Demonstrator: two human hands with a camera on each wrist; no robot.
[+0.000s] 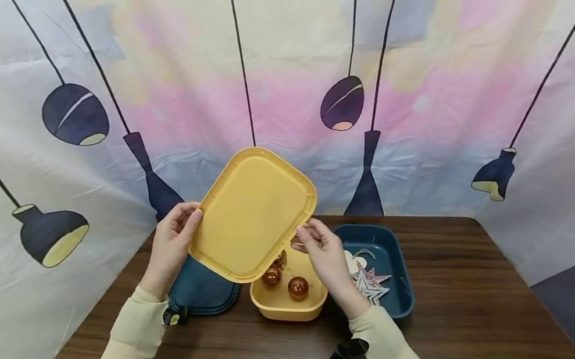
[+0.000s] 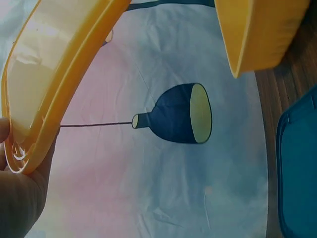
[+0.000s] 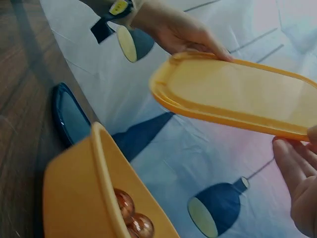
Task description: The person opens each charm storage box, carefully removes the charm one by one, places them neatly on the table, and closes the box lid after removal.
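Observation:
A yellow rectangular lid [image 1: 254,214] with rounded corners is held up, tilted, above the table. My left hand [image 1: 174,243] pinches its left edge, thumb on the near face. At the opposite edge my right hand [image 1: 325,259] grips the lid between thumb and fingers. Below it stands a yellow box [image 1: 286,314], partly hidden by the lid and right hand. Several shiny brown ball ornaments [image 1: 298,288] lie inside; two or more also show in the right wrist view. The right wrist view shows the lid [image 3: 237,91] raised clear of the box [image 3: 74,193].
A dark blue box [image 1: 404,273] stands right of the yellow one, holding star ornaments [image 1: 372,282] and a white piece with a string loop. At the left a dark blue lid [image 1: 204,291] lies on the wooden table [image 1: 478,316]. A lamp-patterned cloth [image 1: 287,86] hangs behind.

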